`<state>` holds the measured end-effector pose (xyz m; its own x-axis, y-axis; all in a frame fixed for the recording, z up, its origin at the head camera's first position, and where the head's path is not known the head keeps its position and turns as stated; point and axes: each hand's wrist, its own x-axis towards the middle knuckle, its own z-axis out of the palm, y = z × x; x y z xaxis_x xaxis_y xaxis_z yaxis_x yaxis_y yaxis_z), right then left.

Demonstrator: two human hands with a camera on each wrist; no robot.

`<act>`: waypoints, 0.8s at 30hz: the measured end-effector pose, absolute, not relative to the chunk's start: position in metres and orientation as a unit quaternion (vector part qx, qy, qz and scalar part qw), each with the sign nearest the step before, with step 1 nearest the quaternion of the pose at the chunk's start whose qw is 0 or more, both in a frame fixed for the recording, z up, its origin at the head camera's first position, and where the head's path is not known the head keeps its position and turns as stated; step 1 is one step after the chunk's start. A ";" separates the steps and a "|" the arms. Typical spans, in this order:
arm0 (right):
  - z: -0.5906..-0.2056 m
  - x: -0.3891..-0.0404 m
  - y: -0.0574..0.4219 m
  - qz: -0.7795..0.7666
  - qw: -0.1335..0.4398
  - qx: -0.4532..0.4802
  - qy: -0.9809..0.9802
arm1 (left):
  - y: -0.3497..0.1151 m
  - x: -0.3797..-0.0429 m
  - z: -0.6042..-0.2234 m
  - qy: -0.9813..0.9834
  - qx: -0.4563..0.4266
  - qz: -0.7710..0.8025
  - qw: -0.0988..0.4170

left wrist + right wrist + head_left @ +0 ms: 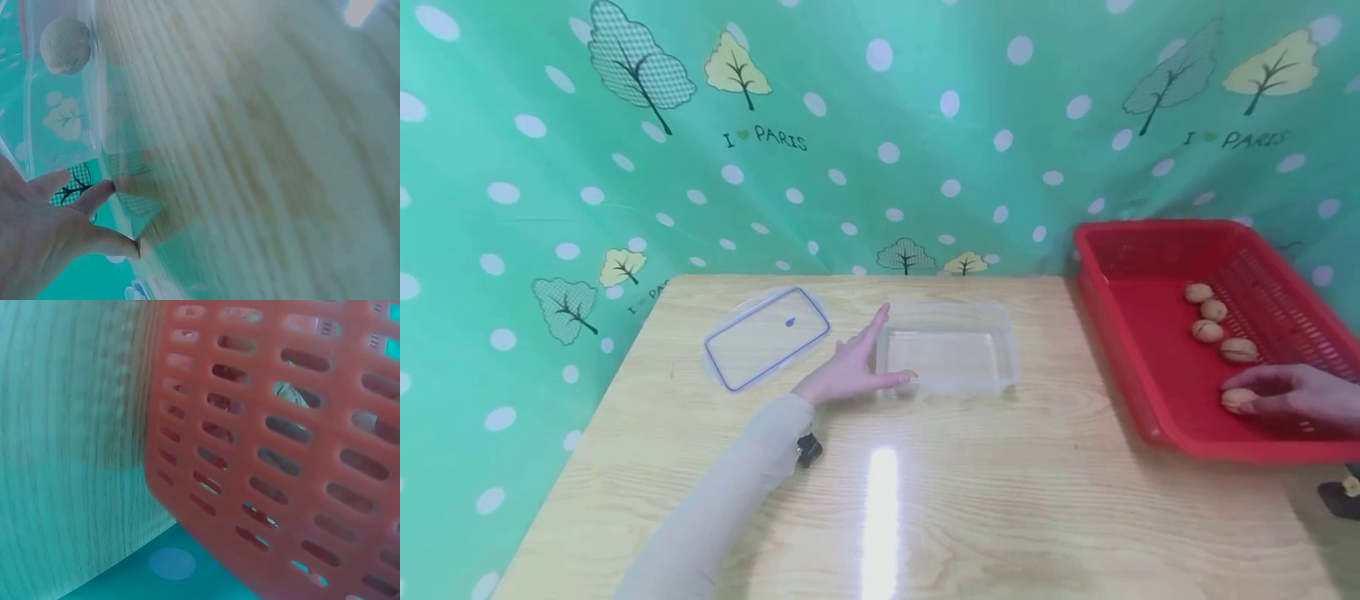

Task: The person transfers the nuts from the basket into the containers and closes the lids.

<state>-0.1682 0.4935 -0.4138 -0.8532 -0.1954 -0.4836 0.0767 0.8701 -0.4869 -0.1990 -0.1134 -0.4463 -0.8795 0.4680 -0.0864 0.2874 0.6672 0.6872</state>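
Pinching a brown, roundish walnut [1234,401] in the red, perforated plastic basket [1150,337] with the nearer right hand [1303,393]; well leftward, touching a clear, rectangular plastic box [947,354], longest left-to-right, with the spread left hand [852,367]

5 tan walnuts [1213,310], inside red slotted basket [1247,450] | clear rectangular container [958,385], upright, left of basket

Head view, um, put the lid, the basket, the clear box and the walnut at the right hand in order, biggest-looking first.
1. Basket, though the frame's right edge cuts it off
2. Box
3. Lid, somewhat smaller than the box
4. Walnut, clearly smallest
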 end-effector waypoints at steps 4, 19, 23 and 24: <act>-0.413 -0.169 0.490 -0.237 0.256 -0.027 0.937 | -0.114 -0.199 -0.446 0.904 0.208 0.349 0.130; -0.407 -0.169 0.477 -0.250 0.190 -0.035 0.949 | -0.115 -0.198 -0.444 0.902 0.208 0.355 0.132; -0.401 -0.168 0.471 -0.267 0.167 -0.041 0.948 | -0.114 -0.197 -0.444 0.899 0.208 0.360 0.138; -0.399 -0.168 0.469 -0.266 0.161 -0.043 0.949 | -0.114 -0.197 -0.444 0.899 0.208 0.360 0.139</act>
<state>-0.1676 0.4687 -0.3989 -0.9445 -0.1677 -0.2823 0.0035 0.8546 -0.5193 -0.1973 -0.1142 -0.4436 -0.8751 0.4734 -0.1000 0.2735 0.6544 0.7050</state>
